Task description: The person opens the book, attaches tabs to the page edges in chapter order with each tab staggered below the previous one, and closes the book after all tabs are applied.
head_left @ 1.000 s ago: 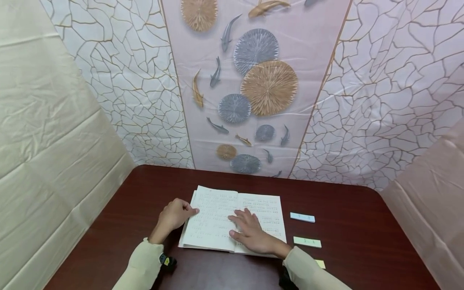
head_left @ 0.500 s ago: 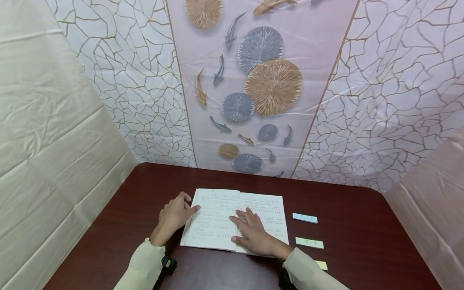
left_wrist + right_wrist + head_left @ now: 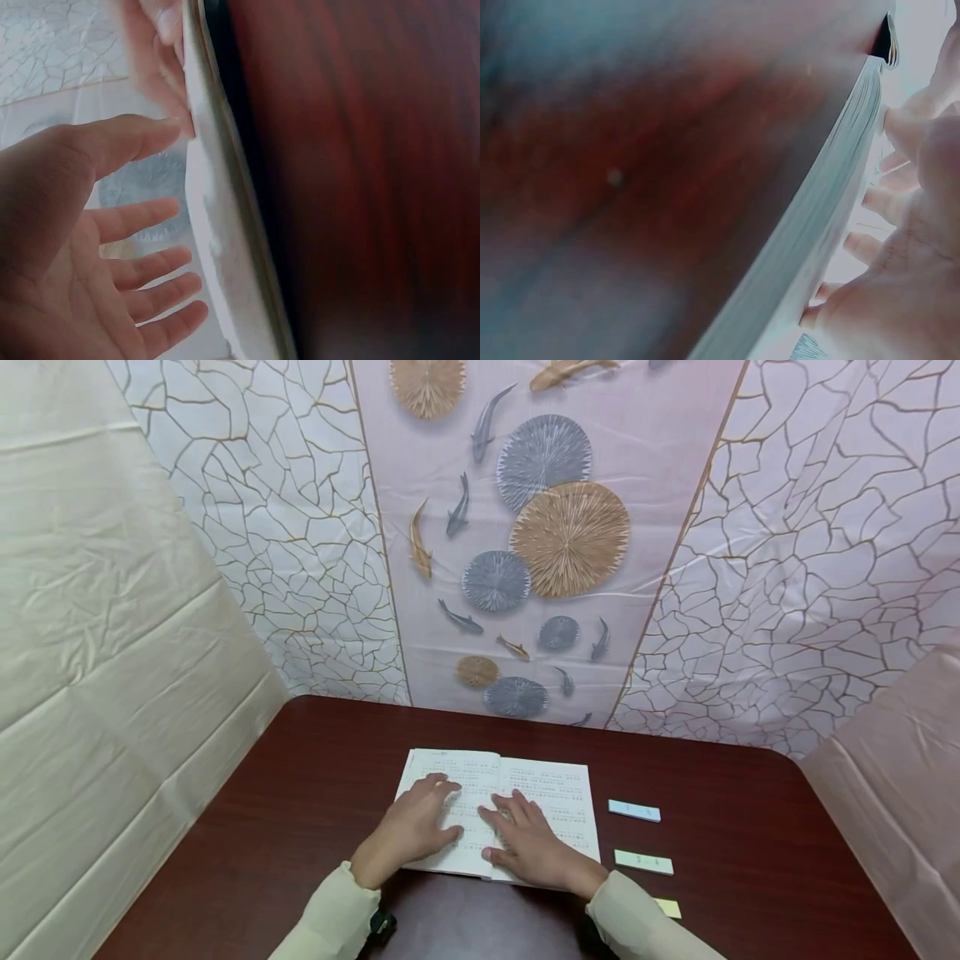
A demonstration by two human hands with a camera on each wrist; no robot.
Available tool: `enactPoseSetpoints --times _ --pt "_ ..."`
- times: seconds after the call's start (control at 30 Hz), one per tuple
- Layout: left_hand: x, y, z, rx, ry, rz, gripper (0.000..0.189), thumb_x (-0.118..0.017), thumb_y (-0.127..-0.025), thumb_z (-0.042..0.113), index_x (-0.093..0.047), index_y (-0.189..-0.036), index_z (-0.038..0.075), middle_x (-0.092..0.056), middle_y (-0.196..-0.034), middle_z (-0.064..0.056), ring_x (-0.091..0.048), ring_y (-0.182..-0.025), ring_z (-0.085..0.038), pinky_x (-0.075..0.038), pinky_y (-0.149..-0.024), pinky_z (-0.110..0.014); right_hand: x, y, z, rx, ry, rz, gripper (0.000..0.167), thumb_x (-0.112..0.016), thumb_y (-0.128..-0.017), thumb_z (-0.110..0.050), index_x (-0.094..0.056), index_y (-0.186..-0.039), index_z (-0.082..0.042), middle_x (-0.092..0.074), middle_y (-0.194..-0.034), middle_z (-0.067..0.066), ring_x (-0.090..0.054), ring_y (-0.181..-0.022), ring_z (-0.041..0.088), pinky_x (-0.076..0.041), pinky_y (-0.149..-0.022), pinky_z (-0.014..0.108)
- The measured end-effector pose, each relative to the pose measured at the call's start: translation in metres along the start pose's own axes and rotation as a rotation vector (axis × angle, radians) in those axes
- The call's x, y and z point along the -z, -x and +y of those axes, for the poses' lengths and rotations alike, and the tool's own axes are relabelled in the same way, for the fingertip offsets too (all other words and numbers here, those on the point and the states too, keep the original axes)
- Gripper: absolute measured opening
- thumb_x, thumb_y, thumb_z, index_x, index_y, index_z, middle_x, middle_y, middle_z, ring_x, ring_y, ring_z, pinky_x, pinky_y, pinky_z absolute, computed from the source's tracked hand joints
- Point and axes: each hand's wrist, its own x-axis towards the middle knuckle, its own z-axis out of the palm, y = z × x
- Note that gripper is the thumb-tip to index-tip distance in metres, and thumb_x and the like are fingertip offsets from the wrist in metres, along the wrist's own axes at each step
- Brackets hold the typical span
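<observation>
An open book point(image 3: 551, 785) with printed pages lies flat on the dark red table. My left hand point(image 3: 416, 822) is over the left page, fingers spread and slightly bent. In the left wrist view, the fingertips of that hand point(image 3: 75, 247) are at or just off the page; contact is hard to tell. My right hand point(image 3: 528, 843) rests on the right page beside the spine, fingers spread. From the right wrist, the thick page edges point(image 3: 802, 217) show beside the right hand point(image 3: 915, 262), whose fingertips touch the paper. Neither hand grips anything.
To the right of the book lie small paper strips: blue point(image 3: 633, 811), green point(image 3: 643, 862) and yellow point(image 3: 668, 907), the last partly behind the right sleeve. The table point(image 3: 315, 752) ends at a patterned cloth backdrop point(image 3: 570, 539).
The left page, slightly raised at its outer edge earlier, now lies flat. My left hand has moved right from the book's left edge onto the page, fingers spreading. My right hand stays put.
</observation>
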Motion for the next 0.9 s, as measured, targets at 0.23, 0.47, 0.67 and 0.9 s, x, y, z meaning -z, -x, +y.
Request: enactPoseSetpoints --times 0.23,0.47,0.67,0.9 --pt "-0.012 -0.001 0.005 -0.022 -0.063 -0.056 0.051 -0.085 -0.087 0.036 -0.071 -0.130 0.013 -0.058 -0.145 -0.020 -0.056 -0.134 -0.041 -0.052 -0.100 -0.056 0.003 0.000 -0.006 0.011 0.029 -0.017 0.068 -0.055 -0.109 -0.046 -0.039 -0.161 -0.005 -0.030 -0.164 0.028 -0.015 -0.153 0.059 -0.017 -0.117 0.077" --pt "-0.012 -0.003 0.010 -0.004 -0.080 -0.075 0.051 -0.086 -0.086 0.036 -0.070 -0.130 0.014 -0.058 -0.145 -0.018 -0.057 -0.133 -0.039 -0.053 -0.100 -0.054 0.008 0.000 -0.007 -0.011 0.021 -0.031 0.068 -0.056 -0.108 -0.044 -0.040 -0.160 -0.003 -0.029 -0.165 0.028 -0.014 -0.154 0.058 -0.015 -0.118 0.076" --pt "-0.012 -0.003 0.015 0.011 -0.093 -0.086 0.051 -0.087 -0.086 0.036 -0.070 -0.128 0.014 -0.059 -0.143 -0.017 -0.058 -0.130 -0.038 -0.053 -0.098 -0.053 0.012 -0.002 -0.004 -0.031 0.014 -0.037 0.065 -0.063 -0.106 -0.038 -0.044 -0.159 -0.006 -0.033 -0.166 0.024 -0.019 -0.155 0.054 -0.019 -0.121 0.071" --pt "-0.013 -0.004 0.017 0.033 -0.115 -0.092 0.050 -0.087 -0.085 0.036 -0.069 -0.127 0.015 -0.058 -0.142 -0.015 -0.057 -0.128 -0.036 -0.053 -0.097 -0.052 0.035 -0.002 -0.003 -0.117 -0.027 0.054 0.060 -0.075 -0.099 -0.023 -0.054 -0.150 0.002 -0.048 -0.153 0.025 -0.042 -0.144 0.046 -0.038 -0.116 0.063"
